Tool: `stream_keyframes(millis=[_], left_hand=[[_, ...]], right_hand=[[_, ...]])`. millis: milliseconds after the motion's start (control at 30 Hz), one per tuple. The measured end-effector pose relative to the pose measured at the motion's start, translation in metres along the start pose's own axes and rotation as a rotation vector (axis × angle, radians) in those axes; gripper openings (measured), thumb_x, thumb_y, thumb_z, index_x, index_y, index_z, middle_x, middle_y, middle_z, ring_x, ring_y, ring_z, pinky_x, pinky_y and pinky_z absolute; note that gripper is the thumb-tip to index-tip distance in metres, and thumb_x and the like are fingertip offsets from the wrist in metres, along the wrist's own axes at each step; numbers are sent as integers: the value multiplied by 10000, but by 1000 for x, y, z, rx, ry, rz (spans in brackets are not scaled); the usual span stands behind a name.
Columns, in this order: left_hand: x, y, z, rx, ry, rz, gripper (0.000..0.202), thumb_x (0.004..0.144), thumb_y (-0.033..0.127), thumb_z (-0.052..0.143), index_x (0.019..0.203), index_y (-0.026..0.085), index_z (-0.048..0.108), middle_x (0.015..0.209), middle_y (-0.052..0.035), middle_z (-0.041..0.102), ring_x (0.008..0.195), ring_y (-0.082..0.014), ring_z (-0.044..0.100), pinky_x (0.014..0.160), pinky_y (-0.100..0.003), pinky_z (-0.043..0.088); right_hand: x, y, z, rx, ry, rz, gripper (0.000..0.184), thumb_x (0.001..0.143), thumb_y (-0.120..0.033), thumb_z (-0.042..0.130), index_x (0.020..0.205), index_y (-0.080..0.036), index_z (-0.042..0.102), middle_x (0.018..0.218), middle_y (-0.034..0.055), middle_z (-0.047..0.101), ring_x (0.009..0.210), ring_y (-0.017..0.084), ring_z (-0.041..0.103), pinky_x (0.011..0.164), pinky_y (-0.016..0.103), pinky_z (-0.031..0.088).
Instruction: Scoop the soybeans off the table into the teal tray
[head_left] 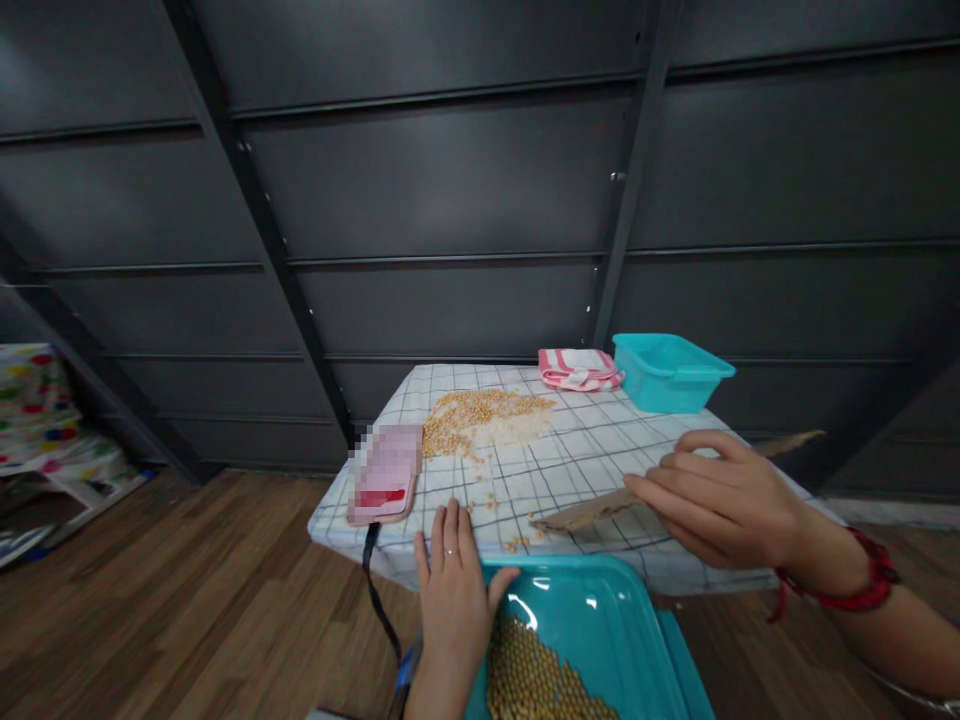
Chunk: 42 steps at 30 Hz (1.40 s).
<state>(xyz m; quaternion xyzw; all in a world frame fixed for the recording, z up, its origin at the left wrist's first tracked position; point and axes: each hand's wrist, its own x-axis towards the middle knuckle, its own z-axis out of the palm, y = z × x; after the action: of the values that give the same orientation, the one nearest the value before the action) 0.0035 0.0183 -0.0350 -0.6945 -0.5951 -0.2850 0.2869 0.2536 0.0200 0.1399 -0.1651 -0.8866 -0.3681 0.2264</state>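
My right hand point(724, 505) is closed around a thin strip of cardboard point(589, 512), held over the checked cloth with its near end low by a few loose beans point(517, 545). My left hand point(454, 590) lies with fingers stretched out at the table's front edge, its thumb over the rim of a teal tray point(592, 570). Yellow soybeans point(540, 680) are heaped in that tray, just below the table edge. Farther back on the cloth, more soybeans point(480, 405) are spread out beside a patch of white grains point(521, 428) that look like rice.
A table with a white checked cloth point(585, 460) stands against a dark panelled wall point(442, 170). At its back right are a folded pink-and-white towel point(577, 368) and a turquoise basin point(667, 385). A pink phone point(394, 470) lies on the left, with a black strap point(379, 590) hanging nearby.
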Motion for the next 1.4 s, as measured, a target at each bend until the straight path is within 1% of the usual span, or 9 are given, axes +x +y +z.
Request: stream_keyframes(millis=[300, 467, 600, 700, 867, 1067, 1167, 1267, 1400], left_hand=[[3, 1, -4, 34, 36, 31, 782, 748, 644, 232, 1154, 11, 448, 1158, -186, 545, 1121, -293, 423, 929, -473, 282], [2, 0, -3, 6, 1, 4, 763, 747, 646, 240, 1191, 54, 429, 1183, -171, 533, 1142, -282, 417, 946, -464, 283], [1, 1, -2, -4, 3, 6, 774, 743, 648, 243, 1196, 47, 423, 1183, -181, 530, 1138, -290, 419, 939, -472, 287], [1, 1, -2, -1, 17, 9, 780, 745, 645, 240, 1203, 37, 413, 1180, -185, 531, 1136, -290, 418, 941, -474, 281], [1, 0, -3, -2, -10, 6, 769, 744, 647, 248, 1199, 53, 424, 1191, -181, 524, 1144, -290, 412, 950, -472, 271], [3, 1, -5, 42, 22, 31, 763, 751, 636, 246, 1160, 27, 455, 1171, -181, 540, 1120, -287, 430, 947, -463, 273], [2, 1, -5, 39, 17, 27, 760, 751, 638, 237, 1171, 41, 451, 1170, -176, 542, 1123, -280, 431, 961, -463, 261], [2, 1, -5, 23, -2, 13, 767, 741, 649, 245, 1195, 60, 432, 1181, -175, 534, 1134, -280, 424, 967, -466, 258], [2, 0, -4, 24, 7, 20, 769, 747, 642, 242, 1197, 46, 427, 1179, -180, 534, 1133, -281, 423, 968, -466, 257]], right_hand=[[16, 12, 0, 39, 25, -133, 181, 792, -91, 390, 922, -98, 515, 600, 11, 562, 595, 116, 471, 683, 323, 381], [21, 13, -1, 52, 22, -161, 179, 792, -88, 392, 917, -89, 520, 594, 15, 550, 613, 123, 461, 676, 324, 384], [23, 13, -1, 56, 12, -162, 179, 789, -83, 395, 913, -82, 525, 589, 19, 538, 616, 126, 452, 671, 327, 382], [23, 13, -1, 44, 9, -166, 180, 797, -99, 381, 907, -99, 525, 587, 6, 524, 607, 122, 444, 671, 319, 385], [21, 12, 1, 22, -1, -156, 175, 798, -100, 389, 918, -107, 516, 599, 3, 529, 609, 118, 460, 681, 311, 386], [20, 13, 10, -24, 32, -141, 178, 809, -96, 386, 949, -112, 494, 604, 1, 541, 628, 118, 482, 692, 312, 382], [21, 14, 14, -33, 33, -128, 181, 815, -107, 385, 963, -119, 487, 611, -3, 549, 634, 117, 487, 691, 309, 377], [21, 17, 15, -40, 40, -114, 179, 813, -108, 393, 962, -120, 491, 618, 1, 560, 633, 118, 494, 677, 309, 374], [20, 18, 13, -61, 67, -87, 196, 791, -98, 437, 977, -112, 493, 646, 17, 586, 643, 125, 498, 661, 313, 367]])
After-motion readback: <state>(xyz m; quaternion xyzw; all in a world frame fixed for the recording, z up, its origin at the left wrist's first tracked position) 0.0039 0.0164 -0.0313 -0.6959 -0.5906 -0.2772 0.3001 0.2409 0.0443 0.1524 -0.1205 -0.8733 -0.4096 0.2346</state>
